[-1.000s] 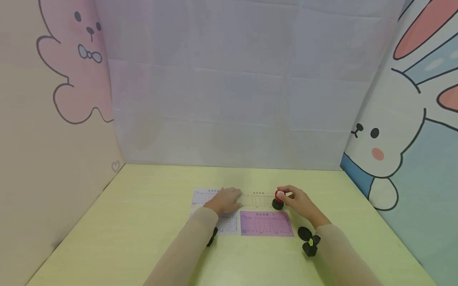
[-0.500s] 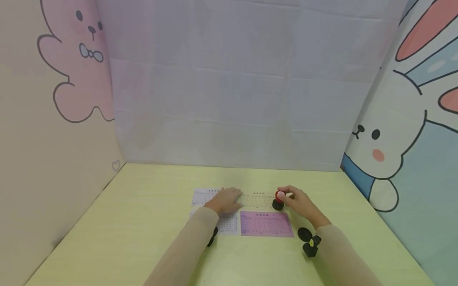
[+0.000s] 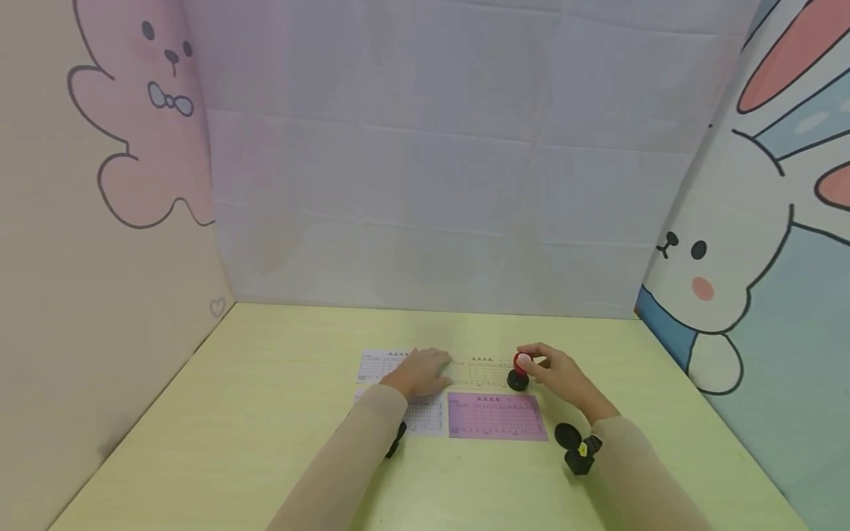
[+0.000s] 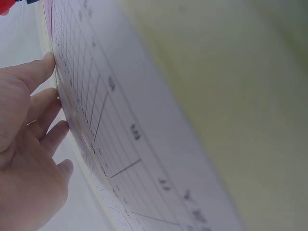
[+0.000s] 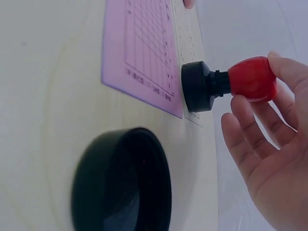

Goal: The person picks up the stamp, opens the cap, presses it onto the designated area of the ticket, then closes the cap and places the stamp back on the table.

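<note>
My right hand [image 3: 563, 377] pinches the red knob of a round stamp [image 5: 252, 79], thumb on one side and fingers on the other. The stamp's black base [image 5: 196, 86] stands upright at the right end of the cream printed slip [image 3: 481, 372]. My left hand [image 3: 420, 372] rests with its fingertips on the slips at the back, thumb and fingers spread loosely. Under and around that hand lie white printed slips [image 3: 425, 417]. A pink slip [image 3: 496, 416] lies just in front of the stamp.
An open round black cap [image 5: 122, 180] lies on the pale yellow table [image 3: 279, 413], near my right wrist. Beside it, a small black device [image 3: 580, 459] sits at the right cuff. A white cloth wall [image 3: 425, 184] rises behind the table, with printed panels at both sides.
Both hands hold nearly the same place, and the stamp stays on the cream slip. The whole head view shifts only very slightly.
</note>
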The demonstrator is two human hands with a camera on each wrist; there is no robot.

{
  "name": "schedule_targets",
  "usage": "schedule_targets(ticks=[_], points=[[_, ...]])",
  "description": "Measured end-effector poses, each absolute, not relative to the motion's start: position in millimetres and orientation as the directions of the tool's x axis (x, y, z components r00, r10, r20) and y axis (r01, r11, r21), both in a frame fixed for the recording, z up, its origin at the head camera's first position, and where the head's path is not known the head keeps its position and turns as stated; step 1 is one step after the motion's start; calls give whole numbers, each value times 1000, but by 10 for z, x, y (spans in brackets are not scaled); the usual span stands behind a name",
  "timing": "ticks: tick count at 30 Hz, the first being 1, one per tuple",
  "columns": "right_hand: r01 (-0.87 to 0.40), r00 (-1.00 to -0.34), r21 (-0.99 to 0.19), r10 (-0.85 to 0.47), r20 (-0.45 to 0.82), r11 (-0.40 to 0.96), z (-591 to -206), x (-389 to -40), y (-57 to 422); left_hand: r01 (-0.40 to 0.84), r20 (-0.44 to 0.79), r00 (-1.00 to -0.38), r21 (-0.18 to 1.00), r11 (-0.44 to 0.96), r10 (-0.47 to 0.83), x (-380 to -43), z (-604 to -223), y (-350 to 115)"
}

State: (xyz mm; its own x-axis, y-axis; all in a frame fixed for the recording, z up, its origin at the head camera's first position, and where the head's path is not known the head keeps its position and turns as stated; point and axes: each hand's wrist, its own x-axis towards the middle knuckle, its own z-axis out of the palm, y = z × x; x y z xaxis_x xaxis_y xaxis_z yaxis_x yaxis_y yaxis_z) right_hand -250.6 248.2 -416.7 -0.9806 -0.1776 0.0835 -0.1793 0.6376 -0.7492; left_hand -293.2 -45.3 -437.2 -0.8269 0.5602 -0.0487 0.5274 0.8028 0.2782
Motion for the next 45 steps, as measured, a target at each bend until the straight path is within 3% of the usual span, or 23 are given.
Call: schedule_targets(ticks=[45], points=[[-240, -971, -697, -166, 174, 675, -4043, -2451, 2463, 525, -47, -829, 277, 805, 557, -2924, -4385, -450]])
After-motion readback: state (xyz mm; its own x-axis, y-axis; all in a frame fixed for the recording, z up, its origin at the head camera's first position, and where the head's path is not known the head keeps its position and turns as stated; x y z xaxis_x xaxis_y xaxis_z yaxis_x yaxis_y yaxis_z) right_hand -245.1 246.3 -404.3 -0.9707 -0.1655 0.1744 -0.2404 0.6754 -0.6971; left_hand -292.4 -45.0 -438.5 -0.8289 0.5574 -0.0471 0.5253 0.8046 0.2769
